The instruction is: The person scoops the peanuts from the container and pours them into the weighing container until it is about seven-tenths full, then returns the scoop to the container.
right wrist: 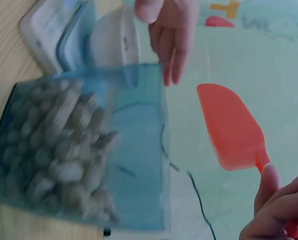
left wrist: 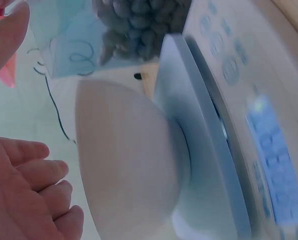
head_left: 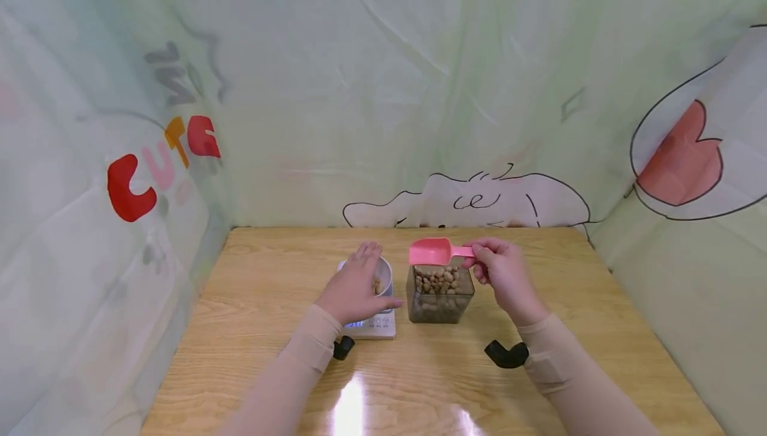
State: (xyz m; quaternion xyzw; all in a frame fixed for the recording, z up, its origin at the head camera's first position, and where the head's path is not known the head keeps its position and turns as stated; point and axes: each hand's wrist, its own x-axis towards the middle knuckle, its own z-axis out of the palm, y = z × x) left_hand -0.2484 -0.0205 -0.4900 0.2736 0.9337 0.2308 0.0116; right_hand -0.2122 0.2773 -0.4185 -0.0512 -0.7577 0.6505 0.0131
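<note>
My right hand (head_left: 500,273) grips the handle of a pink scoop (head_left: 430,251), held above a clear grey square container (head_left: 437,309) partly filled with brown nut-like pieces (head_left: 440,279). In the right wrist view the scoop (right wrist: 233,130) hangs beside the container's open top. My left hand (head_left: 356,286) hovers over a white bowl (head_left: 385,273), its fingers extended and apart from the rim. The bowl stands on a kitchen scale (head_left: 377,329) and has some brown pieces in it. In the left wrist view the scale's lit display (left wrist: 276,160) is too blurred to read.
All this stands on a wooden table (head_left: 269,289). A printed cloth (head_left: 299,123) hangs round its back and sides. Black strap-like parts (head_left: 507,355) stick out at both wrists. The container stands just right of the scale.
</note>
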